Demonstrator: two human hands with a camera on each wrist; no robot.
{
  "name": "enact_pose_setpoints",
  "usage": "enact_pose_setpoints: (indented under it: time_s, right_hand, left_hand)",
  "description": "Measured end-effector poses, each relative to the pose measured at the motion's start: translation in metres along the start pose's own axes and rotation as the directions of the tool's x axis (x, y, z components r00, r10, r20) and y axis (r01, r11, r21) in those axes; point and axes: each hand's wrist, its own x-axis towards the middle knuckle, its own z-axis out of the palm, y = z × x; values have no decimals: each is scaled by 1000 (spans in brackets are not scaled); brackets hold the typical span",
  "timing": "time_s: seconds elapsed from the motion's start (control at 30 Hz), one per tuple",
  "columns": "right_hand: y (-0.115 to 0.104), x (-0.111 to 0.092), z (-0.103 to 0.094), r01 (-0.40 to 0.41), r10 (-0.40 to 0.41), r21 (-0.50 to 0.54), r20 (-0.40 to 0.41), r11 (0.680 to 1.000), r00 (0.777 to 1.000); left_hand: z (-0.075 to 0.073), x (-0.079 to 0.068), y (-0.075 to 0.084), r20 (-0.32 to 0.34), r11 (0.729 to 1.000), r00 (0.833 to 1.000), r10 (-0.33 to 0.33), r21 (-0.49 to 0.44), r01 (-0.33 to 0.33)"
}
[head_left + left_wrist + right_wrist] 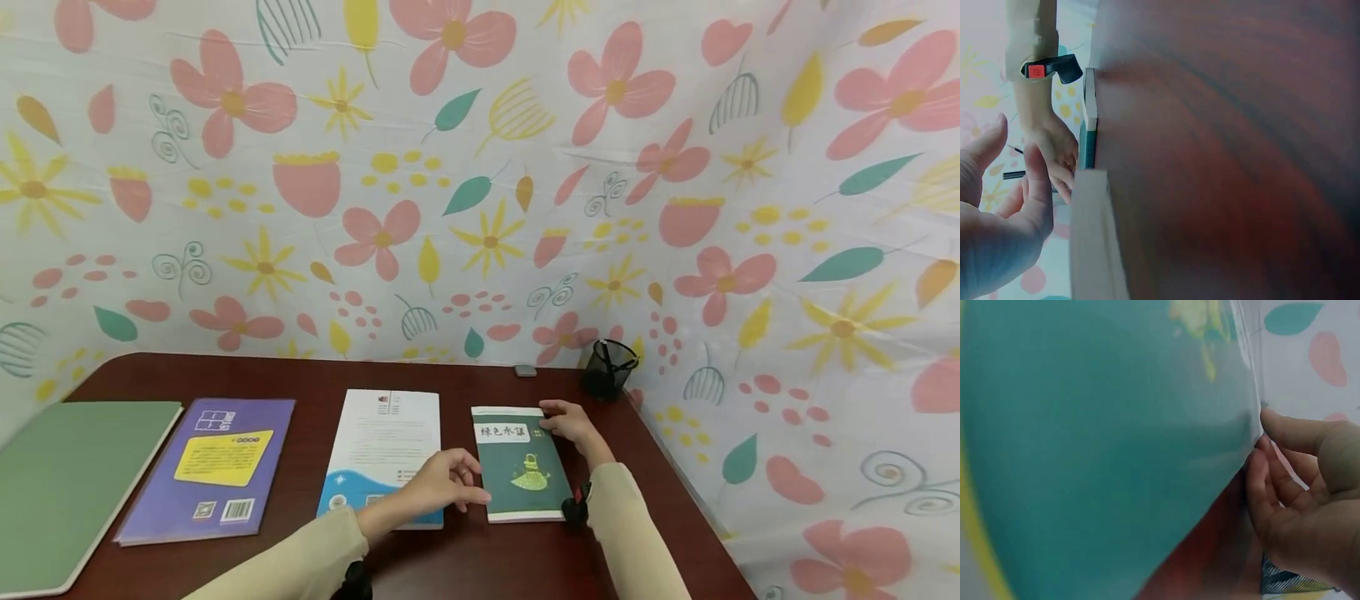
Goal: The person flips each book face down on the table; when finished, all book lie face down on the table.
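Observation:
A green book (pixel 498 475) with a yellow-green picture on its cover lies face up on the dark wooden table. At its upper right corner, my right hand (pixel 573 429) pinches the edge. The right wrist view has the thumb at the edge of the glossy green cover (pixel 1104 456) and the curled fingers right beside it. My left hand (pixel 442 482) hovers over the lower right of a white and blue book (pixel 393 433), fingers loosely bent and holding nothing. Its fingertips point at the green book's left edge.
A purple book (pixel 266 467) with a yellow panel lies to the left, beside a large green folder-like item (pixel 67 483). At the back right stand a black mesh pen holder (pixel 609 371) and a small grey object (pixel 526 371). Flower-patterned cloth (pixel 450 250) borders the table.

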Motion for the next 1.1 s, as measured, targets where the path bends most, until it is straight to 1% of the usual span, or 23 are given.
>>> enact_pose_setpoints:
  time_s: [0.13, 0.27, 0.4, 0.57, 0.67, 0.73, 0.83, 0.93, 1.03, 1.1]
  right_hand:
    - [-2, -1, 2, 30, -29, -56, 24, 998, 999]
    - [-5, 1, 3, 77, -70, -119, 64, 990, 995]
    - [-3, 2, 6, 63, -51, -146, 87, 987, 995]
    - [2, 0, 13, 48, -41, -170, 43, 984, 998]
    - [5, 0, 14, 39, -38, -163, 9, 986, 999]
    - [5, -1, 15, 36, -37, -155, 1, 987, 999]
    - [5, -1, 13, 29, -31, -155, -8, 987, 999]
    - [4, 0, 11, 14, -19, -151, -28, 988, 999]
    - [3, 1, 7, 11, -19, -154, -50, 988, 999]
    - [3, 2, 5, 4, -13, -149, -56, 989, 998]
  left_hand:
    - [4, 3, 0, -10, 1000, 1000, -7, 22, 7]
    - [12, 6, 0, -65, 996, 997, -36, 74, 41]
    - [21, 6, -7, -107, 991, 991, -79, 103, 91]
    - [27, 5, -14, -129, 982, 986, -103, 148, 121]
    - [28, 6, -15, -142, 969, 985, -96, 212, 125]
    - [29, 7, -13, -143, 958, 985, -97, 254, 131]
    - [30, 9, -8, -142, 946, 984, -105, 292, 143]
    - [34, 11, -5, -133, 934, 988, -82, 336, 123]
    - [38, 13, -3, -125, 918, 992, -33, 388, 80]
    - [41, 15, -3, -125, 909, 992, -17, 411, 67]
